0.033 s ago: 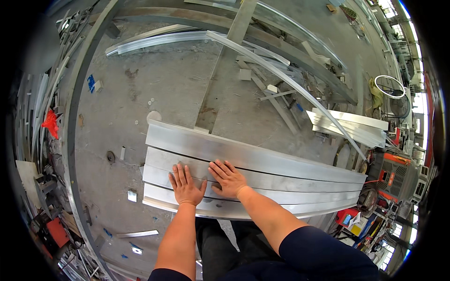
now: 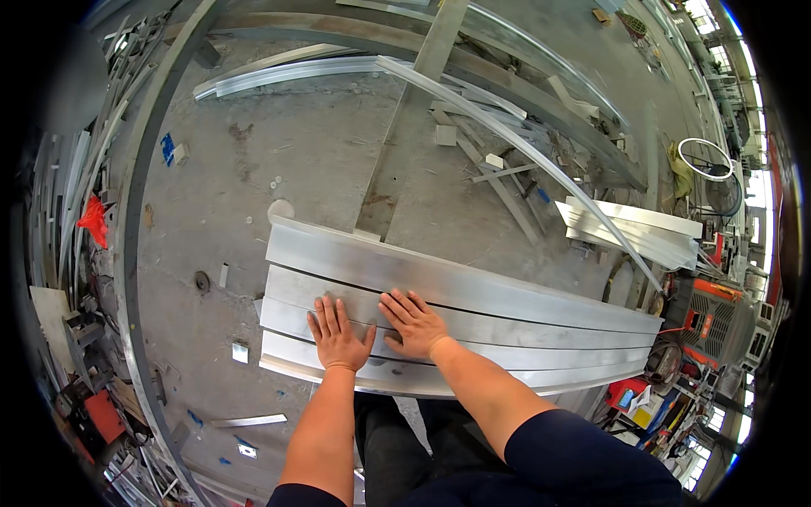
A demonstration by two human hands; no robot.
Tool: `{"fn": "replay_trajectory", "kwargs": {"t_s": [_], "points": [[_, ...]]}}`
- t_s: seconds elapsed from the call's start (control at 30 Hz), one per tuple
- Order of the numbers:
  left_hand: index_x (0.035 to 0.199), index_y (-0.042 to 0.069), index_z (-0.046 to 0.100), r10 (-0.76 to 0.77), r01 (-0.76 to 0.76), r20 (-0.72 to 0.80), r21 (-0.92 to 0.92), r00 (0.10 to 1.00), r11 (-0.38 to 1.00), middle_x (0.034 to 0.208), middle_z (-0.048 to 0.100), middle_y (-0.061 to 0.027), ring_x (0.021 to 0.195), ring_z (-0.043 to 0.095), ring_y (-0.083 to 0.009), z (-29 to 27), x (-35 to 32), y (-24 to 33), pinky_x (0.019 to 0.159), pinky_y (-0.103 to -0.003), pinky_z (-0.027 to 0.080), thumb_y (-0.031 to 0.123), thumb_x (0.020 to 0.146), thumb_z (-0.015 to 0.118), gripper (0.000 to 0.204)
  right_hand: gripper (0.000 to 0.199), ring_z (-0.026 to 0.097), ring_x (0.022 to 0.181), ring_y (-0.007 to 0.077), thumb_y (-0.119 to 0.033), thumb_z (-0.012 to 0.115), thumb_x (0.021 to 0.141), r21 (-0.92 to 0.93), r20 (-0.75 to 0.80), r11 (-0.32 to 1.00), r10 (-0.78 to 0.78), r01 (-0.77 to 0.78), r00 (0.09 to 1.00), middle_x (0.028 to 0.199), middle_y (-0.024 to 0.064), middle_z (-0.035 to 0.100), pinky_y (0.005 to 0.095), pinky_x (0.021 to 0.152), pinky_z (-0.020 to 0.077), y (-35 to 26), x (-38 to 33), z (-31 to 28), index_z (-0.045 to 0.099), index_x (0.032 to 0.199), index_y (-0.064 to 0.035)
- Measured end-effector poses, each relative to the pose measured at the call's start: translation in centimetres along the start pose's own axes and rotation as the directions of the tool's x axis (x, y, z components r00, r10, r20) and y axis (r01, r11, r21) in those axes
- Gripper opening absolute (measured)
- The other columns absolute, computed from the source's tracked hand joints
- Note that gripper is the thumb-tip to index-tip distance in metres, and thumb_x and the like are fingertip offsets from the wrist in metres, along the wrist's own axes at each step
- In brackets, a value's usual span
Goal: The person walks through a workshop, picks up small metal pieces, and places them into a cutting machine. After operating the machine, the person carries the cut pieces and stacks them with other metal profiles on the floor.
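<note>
Several long, flat aluminium profiles (image 2: pixel 507 326) lie side by side in front of me, with narrow dark gaps between them. My left hand (image 2: pixel 340 340) rests palm down on the middle profiles, its fingers stretched out and pointing away from me. Just to its right, my right hand (image 2: pixel 414 323) presses flat on the same metal, fingers spread and angled to the left. Neither hand grips anything. A few dark smudges mark the metal beside and below the hands.
A steel frame beam (image 2: pixel 128 245) runs along the left, and a crossbeam (image 2: pixel 414 110) leads away beyond the profiles. A long thin rail (image 2: pixel 524 148) slants across the right. Stacked metal pieces (image 2: pixel 629 230) and an orange-and-grey machine (image 2: pixel 708 319) stand at right. Offcuts litter the concrete floor.
</note>
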State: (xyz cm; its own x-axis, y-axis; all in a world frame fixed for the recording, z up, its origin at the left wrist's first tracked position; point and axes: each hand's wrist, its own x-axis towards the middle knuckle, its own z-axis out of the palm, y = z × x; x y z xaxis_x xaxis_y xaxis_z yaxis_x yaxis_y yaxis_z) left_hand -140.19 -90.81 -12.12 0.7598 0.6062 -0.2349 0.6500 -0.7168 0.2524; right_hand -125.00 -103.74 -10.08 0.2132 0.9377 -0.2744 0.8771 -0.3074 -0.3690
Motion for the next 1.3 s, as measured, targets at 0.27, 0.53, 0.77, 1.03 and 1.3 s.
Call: {"fn": "replay_trajectory", "kwargs": {"t_s": [0.27, 0.53, 0.77, 1.03, 1.3], "points": [[0.146, 0.0, 0.018, -0.015, 0.016, 0.052, -0.005, 0.999, 1.0, 0.155, 0.01, -0.0187, 0.145, 0.0, -0.0341, 0.1, 0.1, 0.0, 0.115, -0.054, 0.0, 0.058, 0.081, 0.056, 0.095, 0.069, 0.023, 0.141, 0.0195, -0.046, 0.054, 0.085, 0.032, 0.002, 0.999, 0.007, -0.007, 1.0, 0.153, 0.0039, 0.027, 0.0393, 0.118, 0.0137, 0.0, 0.1, 0.6, 0.038, 0.142, -0.0112], [0.144, 0.0, 0.022, -0.003, 0.003, -0.008, -0.043, 1.0, 0.999, 0.154, 0.013, -0.0191, 0.145, 0.003, -0.0349, 0.3, -0.1, -0.1, 0.115, -0.055, 0.002, 0.057, 0.08, 0.059, 0.093, 0.068, 0.023, 0.141, 0.0195, -0.045, 0.055, 0.083, 0.019, -0.007, 1.0, 0.004, -0.004, 1.0, 0.152, 0.0031, 0.028, 0.0401, 0.117, 0.0155, -0.1, 0.1, 0.5, 0.041, 0.14, -0.0103], [0.142, -0.003, 0.024, 0.002, -0.002, -0.001, -0.055, 1.0, 0.998, 0.151, 0.018, -0.0226, 0.143, 0.007, -0.0385, 0.0, 0.0, -0.3, 0.114, -0.057, 0.006, 0.054, 0.078, 0.062, 0.093, 0.07, 0.021, 0.142, 0.019, -0.044, 0.057, 0.082, 0.024, -0.005, 1.0, 0.004, -0.004, 1.0, 0.152, 0.0025, 0.028, 0.0407, 0.117, 0.0157, -0.2, 0.3, 0.7, 0.041, 0.14, -0.0107], [0.144, -0.001, 0.024, -0.02, 0.026, 0.075, -0.075, 0.997, 0.997, 0.154, 0.014, -0.0185, 0.144, 0.005, -0.0346, 0.1, 0.0, -0.4, 0.114, -0.057, 0.004, 0.058, 0.08, 0.058, 0.094, 0.072, 0.018, 0.143, 0.019, -0.048, 0.057, 0.08, -0.028, 0.051, 0.999, 0.039, -0.037, 0.998, 0.152, 0.0019, 0.027, 0.0411, 0.117, 0.0119, -0.1, 0.3, 1.2, 0.042, 0.141, -0.0123], [0.146, 0.002, 0.025, -0.023, 0.032, 0.088, -0.1, 0.996, 0.995, 0.155, 0.01, -0.0168, 0.145, 0.003, -0.0324, 0.3, -0.3, -0.6, 0.115, -0.055, 0.004, 0.06, 0.081, 0.056, 0.093, 0.075, 0.019, 0.143, 0.0212, -0.046, 0.064, 0.075, -0.049, -0.012, 0.999, -0.01, 0.009, 1.0, 0.152, 0.0034, 0.029, 0.0432, 0.117, 0.0146, 0.0, 0.2, 1.6, 0.045, 0.138, -0.0107]]}}
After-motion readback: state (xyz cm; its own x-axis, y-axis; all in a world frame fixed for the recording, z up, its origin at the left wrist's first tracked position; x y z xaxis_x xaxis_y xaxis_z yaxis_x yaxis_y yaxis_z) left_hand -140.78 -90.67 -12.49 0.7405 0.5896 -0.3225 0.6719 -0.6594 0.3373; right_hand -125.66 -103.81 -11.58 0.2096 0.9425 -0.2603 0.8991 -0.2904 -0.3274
